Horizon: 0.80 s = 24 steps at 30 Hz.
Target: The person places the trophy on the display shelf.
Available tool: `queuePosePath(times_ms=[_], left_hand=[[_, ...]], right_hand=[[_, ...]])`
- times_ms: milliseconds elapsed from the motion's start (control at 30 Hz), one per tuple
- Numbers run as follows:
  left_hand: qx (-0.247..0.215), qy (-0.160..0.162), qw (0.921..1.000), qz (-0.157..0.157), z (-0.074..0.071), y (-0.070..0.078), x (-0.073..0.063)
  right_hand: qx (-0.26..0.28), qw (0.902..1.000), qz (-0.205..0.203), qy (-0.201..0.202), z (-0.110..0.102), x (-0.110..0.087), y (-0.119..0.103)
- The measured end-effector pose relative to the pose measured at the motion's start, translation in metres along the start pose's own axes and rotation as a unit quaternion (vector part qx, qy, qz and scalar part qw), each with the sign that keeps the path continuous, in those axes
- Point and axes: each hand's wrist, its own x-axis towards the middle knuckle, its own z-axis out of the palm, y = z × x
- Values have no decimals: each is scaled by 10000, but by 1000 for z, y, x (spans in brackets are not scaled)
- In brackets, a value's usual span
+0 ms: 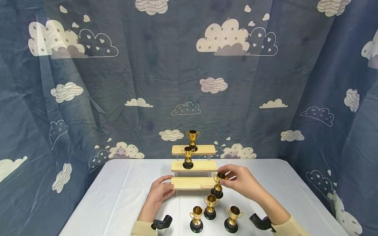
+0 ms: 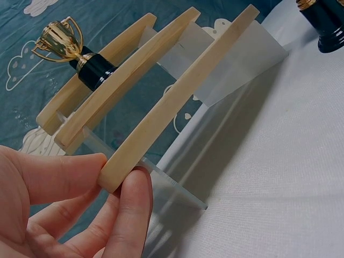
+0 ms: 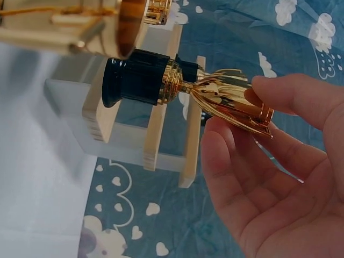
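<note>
Pinching, in head view, a gold trophy (image 1: 218,186) by its cup with right hand (image 1: 243,182), grip narrowed to the cup's width. Holding it at right end of lowest board (image 1: 193,183) on wooden stand (image 1: 203,166). Gripping left end of same board with left hand (image 1: 160,191). Noting one upright trophy (image 1: 187,158) on middle board (image 1: 177,166), another (image 1: 193,140) on top board (image 1: 180,150). Counting three upright trophies (image 1: 210,206) on bench (image 1: 124,193), nearer its front edge than stand.

Pinching, in left wrist view, end of lowest board between thumb and fingers. Showing also part of a black base (image 2: 329,27) beyond board's right end; cannot tell whose.

Pinching, in right wrist view, trophy's cup near its rim between thumb and fingers, with black base beside lowest board's right end. Cannot tell whether touching. Showing another gold cup (image 3: 59,29) close to lens.
</note>
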Motion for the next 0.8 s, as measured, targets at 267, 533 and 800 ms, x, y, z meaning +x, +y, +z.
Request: queuePosePath(times_ms=[267,533,800], left_hand=[[15,-40,10000,37,0,1,0],[3,-136,9999,104,-1,1,0],[-23,-131,9999,92,-2,-1,-1]], right_hand=[[34,10000,-19,48,-2,7,-2],[75,9999,19,118,-3,13,-5],[159,9998,-61,30,-1,17,-7]])
